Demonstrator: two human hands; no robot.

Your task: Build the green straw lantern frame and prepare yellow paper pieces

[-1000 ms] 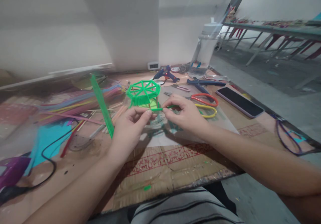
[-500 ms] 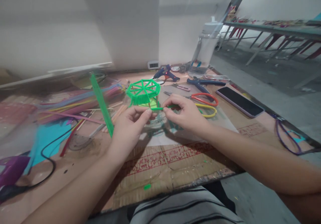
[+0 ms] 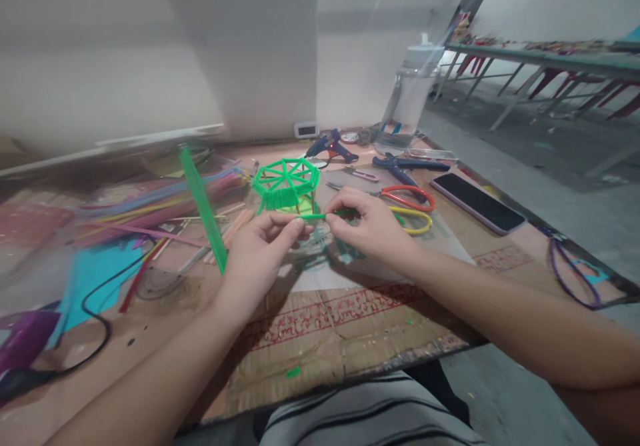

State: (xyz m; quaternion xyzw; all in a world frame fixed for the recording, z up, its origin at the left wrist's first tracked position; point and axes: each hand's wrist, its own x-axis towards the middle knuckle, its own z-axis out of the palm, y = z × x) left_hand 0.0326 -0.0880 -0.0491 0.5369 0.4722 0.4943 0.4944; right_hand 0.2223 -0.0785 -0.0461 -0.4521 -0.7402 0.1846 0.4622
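Both my hands pinch one green pipe cleaner point(image 3: 315, 217) just above the cardboard-covered table point(image 3: 320, 339). My left hand point(image 3: 260, 253) grips its left part, and the long end sticks up and to the left. My right hand point(image 3: 367, 226) pinches the short stretch to the right, fingertips almost touching the left ones. Right behind the hands stands a green pipe-cleaner wheel frame point(image 3: 286, 181) with spokes, on small posts.
Red-handled scissors point(image 3: 407, 198) and a yellow loop point(image 3: 415, 219) lie by my right hand. A phone point(image 3: 477, 203), blue pliers point(image 3: 410, 165), a glue gun point(image 3: 333, 146) and a water bottle point(image 3: 407, 99) are further back. Coloured pipe cleaners point(image 3: 150, 199) and a black cable point(image 3: 95, 313) lie left.
Almost nothing has moved; my fingers shift slightly on the green pipe cleaner, and the hands stay where they were.
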